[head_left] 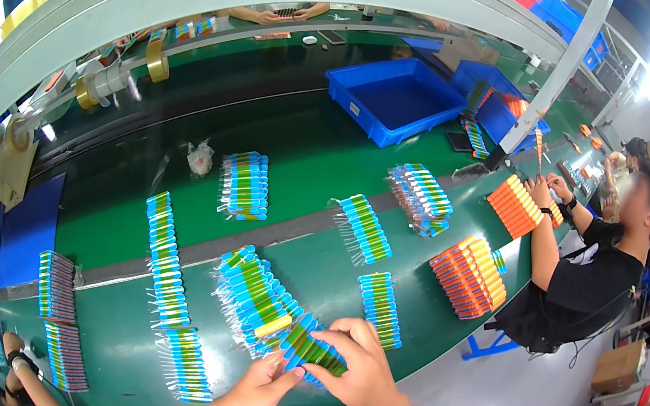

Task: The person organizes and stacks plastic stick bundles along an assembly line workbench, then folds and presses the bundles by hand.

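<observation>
A strip of blue-and-green handled pieces (296,347), laid side by side, is held between my two hands in front of me. My right hand (358,367) grips its right part, thumb below and fingers over the top. At its lower left end, my left hand (264,386) pinches it with thumb and fingers. Just beyond lies a thick stack of similar strips (251,288) with thin pale shafts pointing left, and one yellow piece (273,326) rests on its near end. What kind of tool these pieces are, I cannot make out.
More blue-and-green strips (167,264) lie left, right and beyond on the green table (303,241). Orange-handled stacks (468,277) stand at right, near a co-worker in black (600,258). A blue tray (393,100) sits farther back. Tape rolls (158,62) hang from the frame. Another person's arm (27,369) shows lower left.
</observation>
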{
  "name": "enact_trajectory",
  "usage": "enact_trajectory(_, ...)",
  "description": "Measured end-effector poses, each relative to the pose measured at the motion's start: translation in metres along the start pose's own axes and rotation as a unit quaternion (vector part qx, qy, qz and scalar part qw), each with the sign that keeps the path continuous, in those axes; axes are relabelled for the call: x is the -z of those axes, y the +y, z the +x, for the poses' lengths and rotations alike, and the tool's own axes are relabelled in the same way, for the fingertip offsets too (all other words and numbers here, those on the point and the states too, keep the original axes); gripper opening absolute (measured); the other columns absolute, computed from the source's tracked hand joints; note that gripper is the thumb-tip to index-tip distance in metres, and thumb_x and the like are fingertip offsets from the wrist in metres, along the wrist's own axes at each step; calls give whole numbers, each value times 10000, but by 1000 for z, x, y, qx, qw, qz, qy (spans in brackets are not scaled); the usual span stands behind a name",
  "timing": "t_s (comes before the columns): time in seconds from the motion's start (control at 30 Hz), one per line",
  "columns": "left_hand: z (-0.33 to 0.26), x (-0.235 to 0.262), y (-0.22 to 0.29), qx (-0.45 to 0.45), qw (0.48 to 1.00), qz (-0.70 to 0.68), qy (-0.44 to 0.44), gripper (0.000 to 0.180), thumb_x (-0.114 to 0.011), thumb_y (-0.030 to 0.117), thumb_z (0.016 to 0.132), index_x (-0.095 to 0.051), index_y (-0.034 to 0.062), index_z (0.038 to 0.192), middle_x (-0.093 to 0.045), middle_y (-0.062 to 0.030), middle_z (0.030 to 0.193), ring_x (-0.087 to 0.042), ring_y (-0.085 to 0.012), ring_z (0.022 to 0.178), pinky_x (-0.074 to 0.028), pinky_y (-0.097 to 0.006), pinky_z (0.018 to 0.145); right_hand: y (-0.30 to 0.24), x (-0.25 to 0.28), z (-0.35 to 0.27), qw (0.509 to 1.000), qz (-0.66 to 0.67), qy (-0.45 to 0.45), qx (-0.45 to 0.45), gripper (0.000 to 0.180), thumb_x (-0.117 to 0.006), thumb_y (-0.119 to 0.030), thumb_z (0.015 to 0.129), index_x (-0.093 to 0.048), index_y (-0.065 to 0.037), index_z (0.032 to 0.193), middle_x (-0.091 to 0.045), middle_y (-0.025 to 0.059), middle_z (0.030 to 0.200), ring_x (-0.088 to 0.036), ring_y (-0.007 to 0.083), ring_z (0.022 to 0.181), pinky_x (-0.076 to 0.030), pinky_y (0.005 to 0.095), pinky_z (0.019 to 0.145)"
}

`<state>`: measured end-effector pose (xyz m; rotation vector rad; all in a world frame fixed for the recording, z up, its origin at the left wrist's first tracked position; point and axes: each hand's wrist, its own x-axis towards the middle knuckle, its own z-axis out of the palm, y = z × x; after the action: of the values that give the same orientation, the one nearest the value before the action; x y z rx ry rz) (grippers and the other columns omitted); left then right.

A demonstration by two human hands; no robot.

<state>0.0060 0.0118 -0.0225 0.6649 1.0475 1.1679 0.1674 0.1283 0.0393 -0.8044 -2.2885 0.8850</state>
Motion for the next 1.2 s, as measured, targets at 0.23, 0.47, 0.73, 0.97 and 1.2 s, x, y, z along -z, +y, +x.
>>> enact_trajectory(0.23, 5, -1, 5, -17, 996, -93, 4, 366, -542, 105, 1029, -499, 51, 1389, -628, -47, 1226, -615, -143, 1096, -531, -328, 892, 7, -4, -4, 999, 52, -7, 13, 254, -847, -106, 696, -676, -71, 881, -570, 76, 997, -567, 265, 916, -485, 353, 806)
enact_trajectory(0.47, 8, 15, -6, 52, 967, -236, 86, 301, -555, 147, 1016, -567, 25, 1291, -676, -94, 1192, -672, -180, 1042, -554, -341, 866, 13, 11, -9, 976, 115, -63, 172, 216, -800, -69, 697, -719, -148, 882, -644, 35, 1061, -588, 268, 997, -486, 389, 869)
enact_trajectory(0.73, -6, 20, 15, -83, 956, -253, 123, 305, -549, 129, 1009, -568, -58, 1250, -645, -139, 1247, -644, -258, 1094, -494, -428, 977, 76, 88, -1, 692, 720, 8, 48, 245, -638, -23, 927, -441, -100, 1052, -626, 169, 905, -643, 305, 710, -560, 484, 721)
enact_trajectory(0.97, -20, 35, -29, -44, 982, -79, 165, 118, -639, 189, 978, -668, 75, 982, -647, 22, 854, -549, -61, 725, -401, -247, 627, 146, 86, 109, 985, 160, 37, -53, 337, -672, -47, 921, -466, -82, 1186, -627, 75, 991, -626, 142, 772, -531, 306, 613)
enact_trajectory(1.2, -42, 21, -6, -24, 980, -60, 190, 156, -648, 159, 963, -607, 128, 817, -476, 82, 648, -412, -48, 550, -282, -240, 482, 181, 89, 160, 892, 448, 21, -51, 211, -598, -95, 989, -626, -4, 1177, -673, 58, 1129, -643, 145, 1003, -532, 355, 885)
